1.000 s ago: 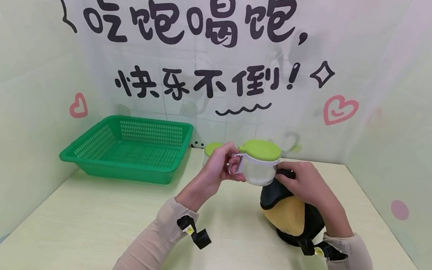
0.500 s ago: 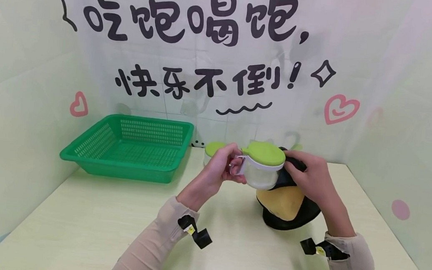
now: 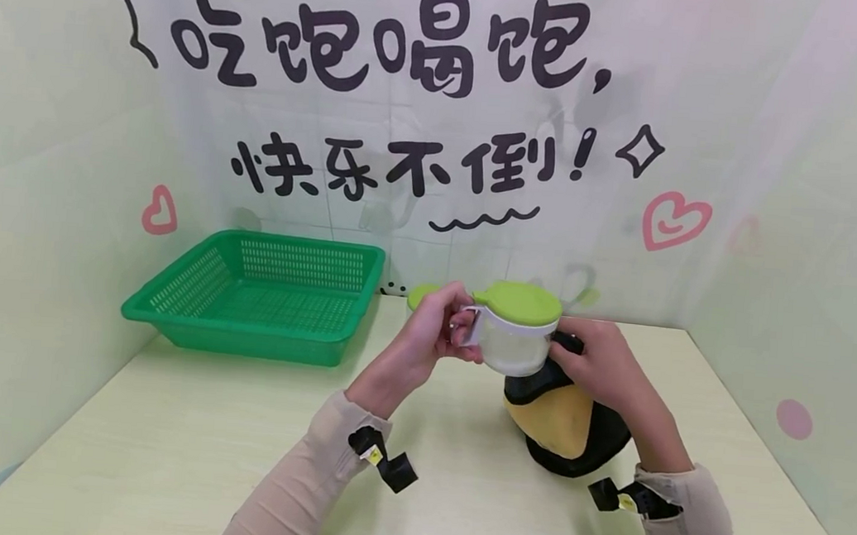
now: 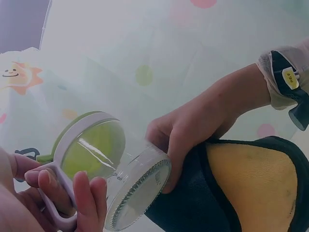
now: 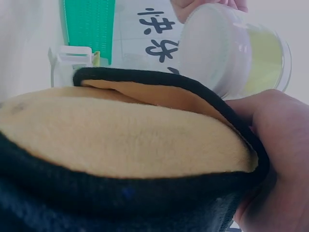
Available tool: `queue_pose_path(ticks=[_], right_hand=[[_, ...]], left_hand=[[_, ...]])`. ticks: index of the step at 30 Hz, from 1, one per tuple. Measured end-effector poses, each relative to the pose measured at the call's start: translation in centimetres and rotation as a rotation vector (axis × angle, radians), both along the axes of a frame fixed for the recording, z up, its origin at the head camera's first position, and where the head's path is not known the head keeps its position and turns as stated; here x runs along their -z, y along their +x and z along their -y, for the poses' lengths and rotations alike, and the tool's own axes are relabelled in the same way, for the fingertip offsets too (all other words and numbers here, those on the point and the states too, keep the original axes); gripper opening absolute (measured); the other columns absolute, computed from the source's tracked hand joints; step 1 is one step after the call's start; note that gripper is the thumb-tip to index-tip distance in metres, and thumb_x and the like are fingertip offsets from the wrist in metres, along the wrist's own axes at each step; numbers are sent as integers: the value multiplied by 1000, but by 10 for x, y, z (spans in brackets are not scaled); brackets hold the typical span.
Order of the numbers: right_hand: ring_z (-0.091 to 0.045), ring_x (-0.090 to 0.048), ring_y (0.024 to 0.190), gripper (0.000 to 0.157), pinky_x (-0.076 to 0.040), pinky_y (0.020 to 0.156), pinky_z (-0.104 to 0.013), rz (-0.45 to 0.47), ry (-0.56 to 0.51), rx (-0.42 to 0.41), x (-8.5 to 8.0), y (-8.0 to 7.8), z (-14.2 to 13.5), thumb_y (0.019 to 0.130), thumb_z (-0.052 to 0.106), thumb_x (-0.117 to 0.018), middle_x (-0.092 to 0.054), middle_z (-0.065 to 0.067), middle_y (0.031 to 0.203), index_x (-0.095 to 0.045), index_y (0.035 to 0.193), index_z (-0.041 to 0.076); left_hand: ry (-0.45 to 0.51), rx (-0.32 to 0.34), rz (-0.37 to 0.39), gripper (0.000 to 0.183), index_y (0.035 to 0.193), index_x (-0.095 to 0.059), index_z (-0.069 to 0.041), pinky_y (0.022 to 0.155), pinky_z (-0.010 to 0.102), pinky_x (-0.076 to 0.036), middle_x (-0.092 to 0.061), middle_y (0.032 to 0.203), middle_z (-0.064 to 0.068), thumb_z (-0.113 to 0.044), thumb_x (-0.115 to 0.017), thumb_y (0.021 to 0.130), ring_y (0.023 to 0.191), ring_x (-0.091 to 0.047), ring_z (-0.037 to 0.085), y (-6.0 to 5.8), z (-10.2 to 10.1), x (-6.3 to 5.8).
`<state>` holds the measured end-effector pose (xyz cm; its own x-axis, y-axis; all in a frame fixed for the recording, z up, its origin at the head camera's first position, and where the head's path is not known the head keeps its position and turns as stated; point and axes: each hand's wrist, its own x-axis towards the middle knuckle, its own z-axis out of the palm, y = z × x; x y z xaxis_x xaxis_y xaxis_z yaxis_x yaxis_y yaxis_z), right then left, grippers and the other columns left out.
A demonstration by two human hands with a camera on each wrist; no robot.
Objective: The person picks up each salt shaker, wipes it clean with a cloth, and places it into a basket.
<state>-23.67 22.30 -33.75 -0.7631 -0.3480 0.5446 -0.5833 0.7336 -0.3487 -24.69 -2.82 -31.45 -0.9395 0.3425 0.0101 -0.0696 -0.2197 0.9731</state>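
My left hand (image 3: 443,322) grips the white handle of a clear glass seasoning jar (image 3: 516,344) with a hinged green lid (image 3: 523,303), holding it up above the table. The lid is down on the jar in the head view. With its fingers and thumb, my right hand (image 3: 601,362) pinches a soft black piece with a tan fleece panel and black edging (image 4: 251,179). That hand is right at the side of the glass, and the piece hangs down below it. In the right wrist view the tan panel (image 5: 125,135) fills the foreground, and a folded edge shows an opening.
A green plastic basket (image 3: 244,337) with perforated walls stands at the back left of the pale wooden table (image 3: 236,453). Behind my left hand is a second jar with a green lid (image 3: 421,294), mostly hidden. A printed curtain (image 3: 401,232) closes off the back.
The black and tan piece swung up and left with my right hand, then came back down beside the jar. The jar tilted slightly and now sits more level in my left hand.
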Motion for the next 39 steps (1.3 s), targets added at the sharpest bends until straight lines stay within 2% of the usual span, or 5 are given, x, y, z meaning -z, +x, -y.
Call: queue_pose_path(ticks=[10,21,27,30,39], right_hand=[[-14,-52,73,6,-45,70,-29,126,74,-17,-2,3,-1,94,8,-70,-72,0,87,-75,95,12],[-12,-59,77,12,-54,72,-33,-81,0,-56,-1,0,-4,88,3,-77,-74,0,89,-75,95,13],[-16,-70,85,20,-50,81,-10,-210,-95,-53,-2,-1,-6,86,-3,-76,-78,-7,98,-78,103,7],[-20,-72,90,23,-44,87,-2,-238,-160,-55,-3,-1,-5,84,-6,-75,-78,-13,101,-78,106,3],[-26,-73,94,26,-42,90,-1,-209,-215,-54,0,-2,-1,86,-9,-72,-78,-16,105,-77,110,0]], left_hand=[[31,11,13,28,63,-35,-13,59,31,-58,-34,51,-2,-19,-43,88,45,-54,19,-2,2,-1],[12,53,16,31,59,-35,-14,59,31,-58,-36,49,-3,-20,-44,89,45,-58,19,-3,2,0],[-21,78,17,32,57,-34,-15,55,31,-57,-34,48,-2,-21,-44,87,45,-57,19,-5,-1,3],[-24,90,10,32,57,-32,-15,55,30,-57,-33,48,-2,-21,-44,86,45,-57,19,-5,-2,3],[-14,88,22,31,58,-33,-15,56,31,-58,-34,49,-2,-21,-44,87,45,-58,19,-4,-1,3]])
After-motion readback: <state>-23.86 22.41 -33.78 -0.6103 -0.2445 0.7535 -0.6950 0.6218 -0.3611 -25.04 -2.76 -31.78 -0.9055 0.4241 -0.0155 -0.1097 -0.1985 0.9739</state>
